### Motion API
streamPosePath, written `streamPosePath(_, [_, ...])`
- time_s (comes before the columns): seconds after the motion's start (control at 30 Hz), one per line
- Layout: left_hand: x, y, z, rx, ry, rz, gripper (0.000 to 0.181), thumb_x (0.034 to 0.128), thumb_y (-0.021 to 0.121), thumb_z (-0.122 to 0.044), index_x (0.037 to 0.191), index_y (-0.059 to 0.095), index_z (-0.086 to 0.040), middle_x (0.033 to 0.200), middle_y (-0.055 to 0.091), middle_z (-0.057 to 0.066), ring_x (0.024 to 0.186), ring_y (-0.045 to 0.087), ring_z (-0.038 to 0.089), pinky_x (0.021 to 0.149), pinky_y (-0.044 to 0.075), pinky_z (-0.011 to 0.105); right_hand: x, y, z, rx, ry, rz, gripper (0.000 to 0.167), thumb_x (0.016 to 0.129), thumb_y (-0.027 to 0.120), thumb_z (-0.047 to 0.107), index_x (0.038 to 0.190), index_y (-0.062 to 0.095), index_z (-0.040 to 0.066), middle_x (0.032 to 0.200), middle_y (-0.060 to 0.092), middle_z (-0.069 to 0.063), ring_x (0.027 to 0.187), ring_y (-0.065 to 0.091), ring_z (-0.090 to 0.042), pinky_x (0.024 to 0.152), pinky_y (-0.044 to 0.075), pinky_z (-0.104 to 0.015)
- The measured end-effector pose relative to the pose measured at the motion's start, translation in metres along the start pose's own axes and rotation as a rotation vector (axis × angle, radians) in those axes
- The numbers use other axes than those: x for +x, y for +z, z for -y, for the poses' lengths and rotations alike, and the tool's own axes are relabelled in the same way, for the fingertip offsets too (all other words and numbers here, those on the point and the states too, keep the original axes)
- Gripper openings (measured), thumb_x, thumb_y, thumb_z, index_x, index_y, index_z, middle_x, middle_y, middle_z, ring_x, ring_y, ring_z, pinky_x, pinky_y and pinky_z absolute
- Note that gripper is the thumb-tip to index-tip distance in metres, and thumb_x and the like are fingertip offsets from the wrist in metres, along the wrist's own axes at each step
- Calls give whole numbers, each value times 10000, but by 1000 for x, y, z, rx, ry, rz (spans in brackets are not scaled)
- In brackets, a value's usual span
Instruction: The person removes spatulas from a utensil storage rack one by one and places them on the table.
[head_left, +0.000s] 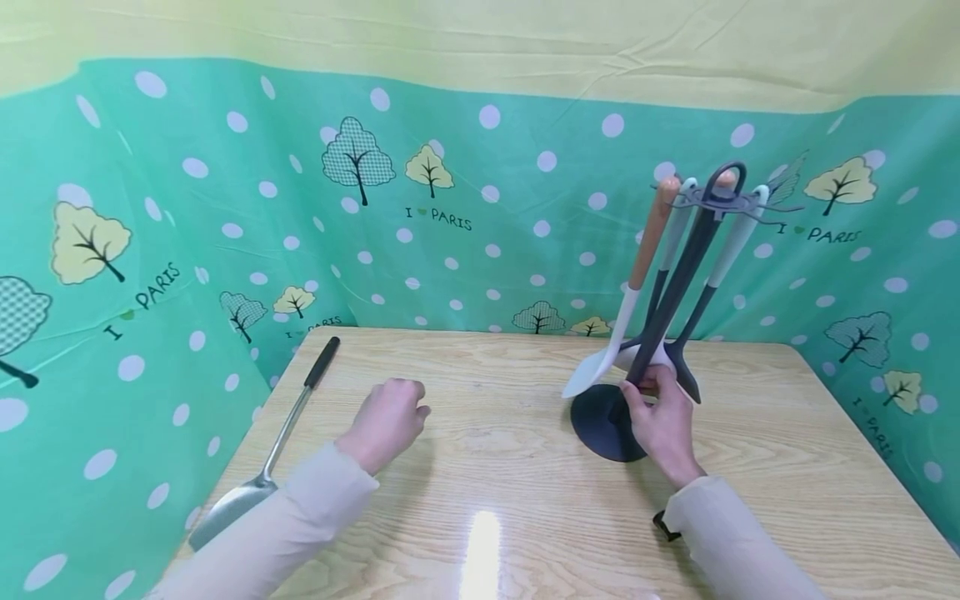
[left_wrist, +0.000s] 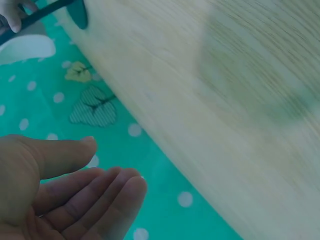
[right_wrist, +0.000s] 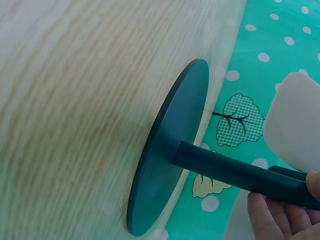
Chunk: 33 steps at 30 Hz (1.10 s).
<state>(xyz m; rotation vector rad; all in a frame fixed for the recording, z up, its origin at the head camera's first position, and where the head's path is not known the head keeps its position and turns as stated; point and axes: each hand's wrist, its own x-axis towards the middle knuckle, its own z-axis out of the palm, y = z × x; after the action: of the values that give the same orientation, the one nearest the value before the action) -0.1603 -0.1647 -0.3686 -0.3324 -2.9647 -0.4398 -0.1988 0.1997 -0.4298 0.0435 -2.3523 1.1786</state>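
My right hand (head_left: 666,421) grips the dark pole of a utensil stand (head_left: 678,283) low down, thumb on one side and fingers on the other. In the right wrist view, its round base (right_wrist: 172,150) shows on or just at the table; whether it lies fully flat I cannot tell. Several utensils hang from the stand's top ring, among them a white turner with an orange-brown handle (head_left: 651,242) and a dark-headed one with a pale green handle (head_left: 738,233). My left hand (head_left: 386,423) hovers above the table, holding nothing, its fingers loosely bent.
On the table's left side lies a metal wok spatula (head_left: 288,425) with a black handle, blade toward me. A green dotted cloth (head_left: 450,267) hangs behind and beside the wooden table (head_left: 495,475). Some small black item (head_left: 665,527) shows by the right sleeve.
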Motion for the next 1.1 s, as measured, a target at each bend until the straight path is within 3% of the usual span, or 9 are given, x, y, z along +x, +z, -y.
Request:
streamPosePath(0.23, [10, 4, -23, -26, 75, -38, 299, 834, 723, -94, 613, 522, -114, 537, 448, -28, 477, 377, 109, 449, 371, 248, 0, 1, 0, -7, 1, -4, 180, 889, 674, 123, 1023, 563, 76, 922, 622, -65, 876, 647, -217, 685, 468, -140])
streamPosePath(0.43, [20, 4, -46, -54, 140, -84, 222, 838, 723, -108, 667, 582, -93, 587, 505, -17, 510, 443, 115, 492, 427, 264, -1, 1, 0, 10, -9, -10, 180, 888, 672, 103, 1020, 557, 63, 922, 619, -84, 874, 647, -239, 733, 545, -393])
streamPosePath(0.53, [25, 5, -57, -49, 166, -95, 229, 845, 720, -130, 669, 577, -99, 600, 511, -17, 520, 463, 120, 508, 440, 262, -1, 1, -1, 20, -15, -10, 180, 889, 669, 96, 1021, 553, 54, 927, 618, -96, 873, 645, -255, 746, 541, -455])
streamPosePath(1.1, [49, 9, -103, -70, 319, -181, 181, 887, 677, -193, 751, 620, -88, 635, 523, -10, 558, 505, 133, 521, 455, 259, 0, 1, 1, -1, 8, -5, 183, 891, 668, 113, 1025, 554, 63, 936, 622, -84, 889, 648, -226, 730, 549, -406])
